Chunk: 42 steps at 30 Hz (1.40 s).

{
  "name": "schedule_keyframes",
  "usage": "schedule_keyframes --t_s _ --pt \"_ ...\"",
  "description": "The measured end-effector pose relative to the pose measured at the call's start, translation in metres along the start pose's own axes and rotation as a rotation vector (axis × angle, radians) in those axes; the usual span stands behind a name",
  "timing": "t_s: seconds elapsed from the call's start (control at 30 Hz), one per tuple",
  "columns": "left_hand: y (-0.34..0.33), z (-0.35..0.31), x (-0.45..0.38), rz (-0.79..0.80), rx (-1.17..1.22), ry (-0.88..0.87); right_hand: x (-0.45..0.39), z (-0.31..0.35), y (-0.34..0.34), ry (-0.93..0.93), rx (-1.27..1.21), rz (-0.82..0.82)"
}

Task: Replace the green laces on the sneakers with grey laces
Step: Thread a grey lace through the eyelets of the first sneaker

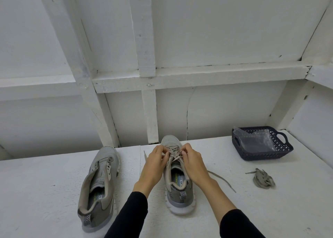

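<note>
White bench (54, 174): lace (174, 154) between both grips.

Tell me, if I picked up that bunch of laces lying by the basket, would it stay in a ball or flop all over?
Probably flop. The bundle of laces is flat, soft-looking cord, loosely wound, with one end already sticking out, so strands would likely dangle and unwind. It also looks light, and being limp on the table it should not roll away.

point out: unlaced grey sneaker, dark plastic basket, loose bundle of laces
Unlaced grey mesh sneaker (100, 182): head view, on its tongue and collar opening.
Dark woven-pattern plastic basket (266, 154): head view, on its near wall.
Loose bundle of grey-green laces (263, 178): head view, on the middle of the heap.
</note>
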<state>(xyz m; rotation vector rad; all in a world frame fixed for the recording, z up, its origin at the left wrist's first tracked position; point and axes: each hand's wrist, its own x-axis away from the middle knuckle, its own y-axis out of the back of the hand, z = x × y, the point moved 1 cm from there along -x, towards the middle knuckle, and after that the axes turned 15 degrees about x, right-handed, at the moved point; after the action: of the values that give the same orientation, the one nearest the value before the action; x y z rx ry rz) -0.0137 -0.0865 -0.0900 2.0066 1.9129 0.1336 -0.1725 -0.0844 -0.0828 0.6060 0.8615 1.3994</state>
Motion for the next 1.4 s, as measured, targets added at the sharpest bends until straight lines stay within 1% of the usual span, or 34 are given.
schedule_keyframes --t_s 0.1,0.2,0.3,0.47,0.53,0.6,0.67,0.77,0.83,0.93,1.03,1.13,1.23,1.3,1.4 --pt "0.0 0.0 0.001 -0.021 0.02 -0.007 -0.003 -0.002 -0.003 -0.074 -0.11 -0.021" --pt "0.002 -0.002 -0.001 -0.008 0.033 0.006 -0.011 -0.007 -0.001 -0.127 -0.159 0.033" --pt "0.003 -0.003 -0.002 -0.005 0.034 0.014 -0.012 -0.007 0.001 -0.11 -0.137 0.025" --pt "-0.002 0.004 0.003 -0.057 0.038 0.0 0.003 0.001 -0.003 -0.088 -0.056 -0.107" --pt "-0.005 0.005 0.004 -0.088 0.038 0.011 0.004 0.002 -0.006 -0.109 -0.073 -0.138" --pt "-0.004 0.003 0.004 -0.114 0.083 0.038 0.001 0.001 -0.007 -0.159 -0.137 -0.122" --pt "-0.001 0.0 0.002 -0.106 0.105 0.06 -0.004 0.0 -0.005 -0.185 -0.166 -0.068" --pt "0.001 0.001 0.0 -0.074 0.091 0.049 -0.007 0.0 -0.002 -0.163 -0.14 -0.042" --pt "0.0 0.002 0.0 -0.08 0.088 0.038 -0.005 0.0 -0.001 -0.151 -0.11 -0.064" --pt "-0.006 0.006 0.005 -0.136 0.05 0.018 0.001 0.002 -0.005 -0.166 -0.066 -0.14" --pt "-0.011 0.003 0.011 -0.201 0.032 0.026 0.005 0.003 -0.01 -0.184 -0.084 -0.181" --pt "-0.01 0.002 0.008 -0.207 0.074 0.064 0.002 0.002 -0.007 -0.196 -0.136 -0.125" --pt "-0.005 0.005 0.001 -0.144 0.07 0.108 -0.003 0.001 -0.001 -0.182 -0.12 -0.057" --pt "-0.005 0.005 0.0 -0.138 0.068 0.108 -0.004 0.0 -0.001 -0.181 -0.108 -0.044" --pt "-0.009 0.004 0.004 -0.18 0.015 0.073 -0.003 0.0 -0.005 -0.192 -0.035 -0.062"
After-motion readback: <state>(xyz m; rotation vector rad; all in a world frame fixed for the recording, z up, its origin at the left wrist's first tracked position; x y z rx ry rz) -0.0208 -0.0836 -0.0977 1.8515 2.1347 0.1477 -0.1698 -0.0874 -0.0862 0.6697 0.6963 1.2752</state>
